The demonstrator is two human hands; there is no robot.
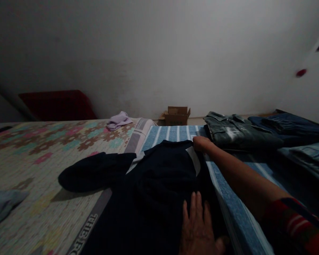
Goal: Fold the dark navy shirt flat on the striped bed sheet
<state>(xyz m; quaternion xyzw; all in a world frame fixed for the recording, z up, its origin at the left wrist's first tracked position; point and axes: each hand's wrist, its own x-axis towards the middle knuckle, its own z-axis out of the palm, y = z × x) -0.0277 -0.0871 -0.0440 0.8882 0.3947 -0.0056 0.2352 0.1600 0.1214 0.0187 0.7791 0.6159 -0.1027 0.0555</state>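
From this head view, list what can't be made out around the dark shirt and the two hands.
- Left hand: wrist cut off by the bottom edge.
- Dark shirt: lower part cut off by the bottom edge; folds lost in dim light.
- Right hand: fingertips too dim to tell whether they pinch the shirt.
- Cardboard box: contents hidden by its walls.

A shirt (154,184) lies across the middle of the bed (42,156). The left hand (199,230) rests flat on its near part; the right hand (200,143) touches its far right corner. Right of it lie folded jeans (236,132). Behind, on the floor, stands a box (177,115); left of that, a small cloth (118,120) lies on the bed.
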